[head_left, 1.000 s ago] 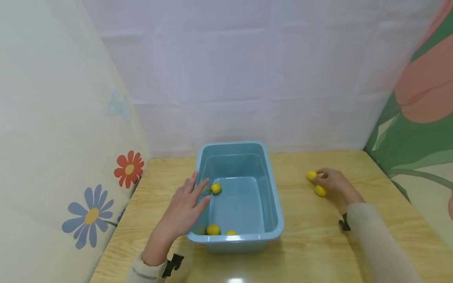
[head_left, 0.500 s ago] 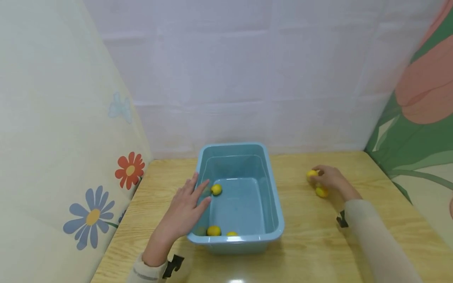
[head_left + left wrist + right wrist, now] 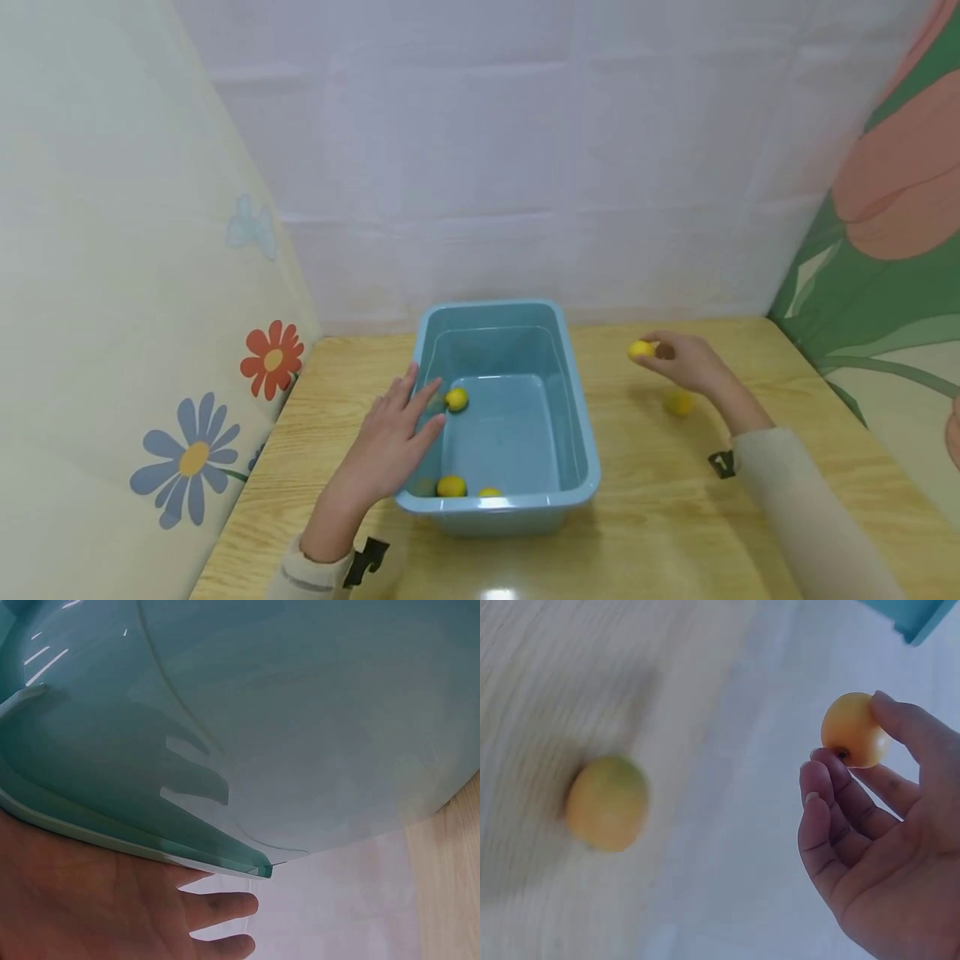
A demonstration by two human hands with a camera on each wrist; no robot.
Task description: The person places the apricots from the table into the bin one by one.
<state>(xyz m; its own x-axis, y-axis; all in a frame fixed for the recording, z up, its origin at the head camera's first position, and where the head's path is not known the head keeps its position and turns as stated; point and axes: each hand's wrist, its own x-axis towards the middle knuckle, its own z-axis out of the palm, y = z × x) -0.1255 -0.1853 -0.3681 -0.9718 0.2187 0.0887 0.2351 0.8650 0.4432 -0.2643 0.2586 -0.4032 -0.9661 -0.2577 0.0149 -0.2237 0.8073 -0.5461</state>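
My right hand [image 3: 686, 364] pinches a small yellow lemon-like fruit [image 3: 641, 350] between thumb and fingertips, raised over the right part of the table. In the right wrist view the held fruit [image 3: 855, 730] shows a dark stem spot, with the other fingers of the right hand [image 3: 885, 825] curled below it. A second yellow fruit [image 3: 679, 403], tinged green in the wrist view, lies on the table beneath this hand. My left hand [image 3: 386, 446] rests with spread fingers over the left rim of a blue plastic basin [image 3: 581, 417]. The left wrist view has the left hand [image 3: 112, 900] along the basin's rim.
Inside the basin are a yellow fruit [image 3: 456, 400] by the left wall and another fruit [image 3: 452, 487] in the near left corner. A third fruit [image 3: 490, 492] is partly hidden by the near rim. The wooden table [image 3: 645, 533] ends at a white cloth backdrop [image 3: 480, 167].
My right hand has lifted the farther fruit off the table and moved it slightly left and up. The other fruit stays behind. My left hand has kept its place on the basin.
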